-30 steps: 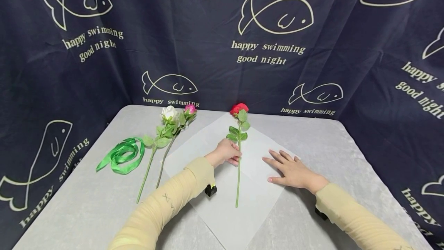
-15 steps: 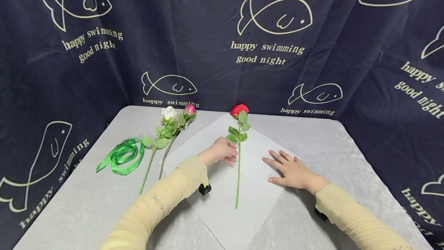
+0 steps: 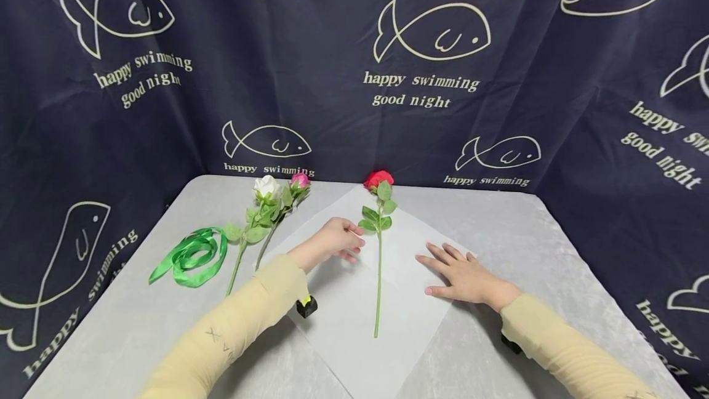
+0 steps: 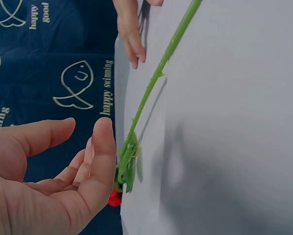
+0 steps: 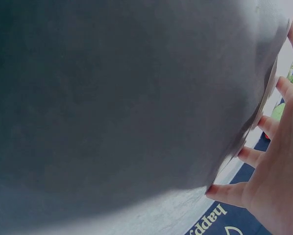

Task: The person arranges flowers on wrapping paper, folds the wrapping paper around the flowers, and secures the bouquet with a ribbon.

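Note:
A red rose [image 3: 379, 288] with a green stem lies lengthwise on a white sheet of paper [image 3: 360, 350], its bloom at the far corner. To the left of the stem is my left hand [image 3: 336, 240], fingers loosely bent and holding nothing. The left wrist view shows a gap between the thumb and fingers of this hand [image 4: 63, 181], with the rose stem [image 4: 158, 73] beyond. My right hand [image 3: 464, 276] rests with spread fingers on the right part of the paper. In the right wrist view its fingertips [image 5: 215, 191] touch down.
Left of the paper lie a white rose [image 3: 267, 187] and a pink rose [image 3: 300, 181], their stems partly behind my left sleeve. A coil of green ribbon [image 3: 194, 256] sits farther left on the grey table [image 3: 498, 220]. A dark fish-print curtain [image 3: 343, 48] stands behind.
My left hand has let go of the red rose's stem and moved left. The right hand stays in place on the paper. The head view has tilted slightly.

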### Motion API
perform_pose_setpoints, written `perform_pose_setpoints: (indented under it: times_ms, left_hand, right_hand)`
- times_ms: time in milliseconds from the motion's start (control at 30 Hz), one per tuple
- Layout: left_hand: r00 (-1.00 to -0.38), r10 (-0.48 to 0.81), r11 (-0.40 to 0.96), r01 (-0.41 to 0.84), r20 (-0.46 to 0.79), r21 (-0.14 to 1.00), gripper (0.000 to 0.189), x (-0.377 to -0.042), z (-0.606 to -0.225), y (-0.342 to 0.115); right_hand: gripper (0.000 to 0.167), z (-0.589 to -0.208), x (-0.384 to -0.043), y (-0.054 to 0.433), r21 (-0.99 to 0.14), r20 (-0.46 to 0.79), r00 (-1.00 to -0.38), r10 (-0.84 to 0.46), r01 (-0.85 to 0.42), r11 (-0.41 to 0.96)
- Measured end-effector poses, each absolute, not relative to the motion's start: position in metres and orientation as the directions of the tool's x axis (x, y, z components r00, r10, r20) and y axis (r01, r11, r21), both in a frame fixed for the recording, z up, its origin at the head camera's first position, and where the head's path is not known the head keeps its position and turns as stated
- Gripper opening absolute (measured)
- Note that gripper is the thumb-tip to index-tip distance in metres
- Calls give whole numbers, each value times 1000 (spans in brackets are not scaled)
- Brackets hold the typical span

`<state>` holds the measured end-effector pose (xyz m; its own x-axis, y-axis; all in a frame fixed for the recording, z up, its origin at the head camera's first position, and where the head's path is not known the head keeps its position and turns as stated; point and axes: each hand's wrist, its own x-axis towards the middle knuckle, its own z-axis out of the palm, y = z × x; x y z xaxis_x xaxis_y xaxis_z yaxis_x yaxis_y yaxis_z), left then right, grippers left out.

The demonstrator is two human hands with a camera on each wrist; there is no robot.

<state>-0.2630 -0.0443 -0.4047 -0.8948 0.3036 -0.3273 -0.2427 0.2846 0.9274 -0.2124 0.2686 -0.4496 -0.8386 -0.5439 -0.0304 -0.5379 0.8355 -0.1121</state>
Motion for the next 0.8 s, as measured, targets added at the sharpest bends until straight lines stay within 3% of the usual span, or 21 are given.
perform_pose_setpoints:
  times_ms: [267, 800]
  left_hand:
    - [-906, 327, 228, -201, -269, 953, 37, -256, -398, -78]
    - [-943, 278, 336, -82, -182, 938, 37, -238, -367, -134]
  right_hand:
    - [74, -451, -212, 268, -116, -54, -838, -543, -535, 837]
    - [73, -451, -211, 268, -108, -23, -837, -547, -541, 834]
